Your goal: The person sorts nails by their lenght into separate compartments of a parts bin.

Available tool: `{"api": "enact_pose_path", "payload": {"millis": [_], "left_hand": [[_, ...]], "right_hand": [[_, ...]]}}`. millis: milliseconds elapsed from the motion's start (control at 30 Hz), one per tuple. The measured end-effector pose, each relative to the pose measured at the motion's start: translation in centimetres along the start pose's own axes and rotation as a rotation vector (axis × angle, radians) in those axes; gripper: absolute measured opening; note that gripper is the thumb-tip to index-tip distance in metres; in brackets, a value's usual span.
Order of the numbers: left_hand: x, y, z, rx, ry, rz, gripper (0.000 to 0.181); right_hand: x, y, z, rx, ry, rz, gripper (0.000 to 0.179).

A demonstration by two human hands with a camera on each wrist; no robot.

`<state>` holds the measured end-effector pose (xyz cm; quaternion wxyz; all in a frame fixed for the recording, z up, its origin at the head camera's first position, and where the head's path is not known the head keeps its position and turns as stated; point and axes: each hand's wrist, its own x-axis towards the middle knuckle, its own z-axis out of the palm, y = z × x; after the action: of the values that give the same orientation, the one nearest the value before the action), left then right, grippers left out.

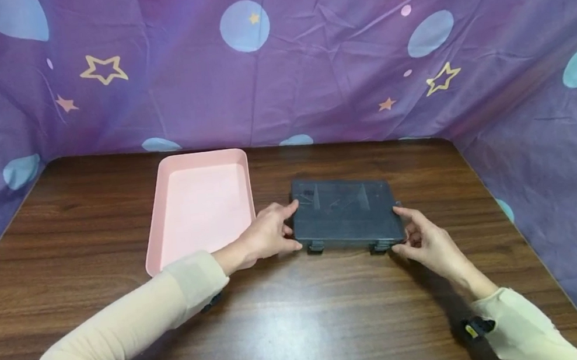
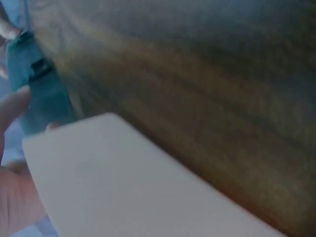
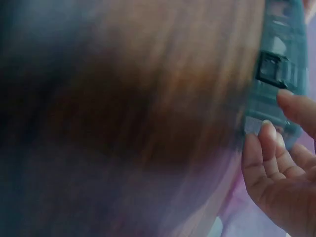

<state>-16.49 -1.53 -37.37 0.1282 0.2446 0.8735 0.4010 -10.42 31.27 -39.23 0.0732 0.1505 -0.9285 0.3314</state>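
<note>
A flat dark translucent plastic case (image 1: 345, 212) with two latches along its near edge lies between both hands. At its left end my left hand (image 1: 270, 232) holds the case, one finger on the upper edge and the thumb by the near corner. My right hand (image 1: 429, 243) grips the right end, thumb at the near corner. In the right wrist view, the fingers (image 3: 269, 160) curl beside the case end, near a latch (image 3: 271, 69). The left wrist view shows the case (image 2: 42, 89) as a greenish block past the left thumb (image 2: 15, 106). Whether it touches the table cannot be told.
A shallow pink tray (image 1: 204, 209) stands left of the case, with the left forearm across its near right corner. The wooden table (image 1: 283, 333) ends at a purple curtain (image 1: 298, 67). A pale surface (image 2: 123, 187) fills the left wrist view's lower part.
</note>
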Motion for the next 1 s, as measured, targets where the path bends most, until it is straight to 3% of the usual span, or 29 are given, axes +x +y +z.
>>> {"api": "enact_pose_path", "payload": {"millis": [133, 467, 700, 1000], "left_hand": [[-0.2, 0.3, 0.5, 0.126, 0.041, 0.007, 0.089], [0.0, 0.3, 2.1, 0.263, 0.142, 0.024, 0.088], [0.1, 0.3, 2.6, 0.307, 0.150, -0.002, 0.090], [0.0, 0.3, 2.7, 0.422, 0.146, 0.025, 0.095]], "right_hand": [[0.2, -0.2, 0.3, -0.102, 0.031, -0.026, 0.075], [0.4, -0.3, 0.9, -0.174, 0.037, 0.005, 0.080], [0.3, -0.1, 1.3, -0.173, 0.035, 0.025, 0.079], [0.6, -0.2, 1.1, -0.180, 0.024, 0.034, 0.078]]}}
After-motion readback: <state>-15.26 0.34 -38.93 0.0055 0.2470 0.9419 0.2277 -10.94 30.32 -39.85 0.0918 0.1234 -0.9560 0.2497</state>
